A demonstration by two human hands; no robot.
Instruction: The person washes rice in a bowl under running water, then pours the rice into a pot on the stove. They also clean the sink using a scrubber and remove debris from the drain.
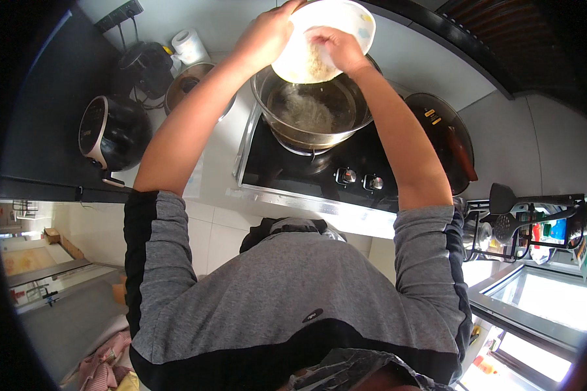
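Note:
My left hand [266,36] grips the side of a white bowl [298,58], which is tilted above a wide steel pot [318,139]. Inside the bowl my right hand [335,46] has its fingers against pale grains [317,66]; whether it holds any cannot be told. Cloudy, pale matter [305,111] shows in the liquid in the pot. The pot stands on a black glass gas hob [283,168] with two knobs.
A black air fryer [122,134], a paper roll [190,46] and a round lid [191,85] are at the left. Right of the pot sits a dark pan [438,117] with a brown handle. Beyond it, a rack [508,254] stands beside a spatula [503,198] and a slotted ladle [506,227].

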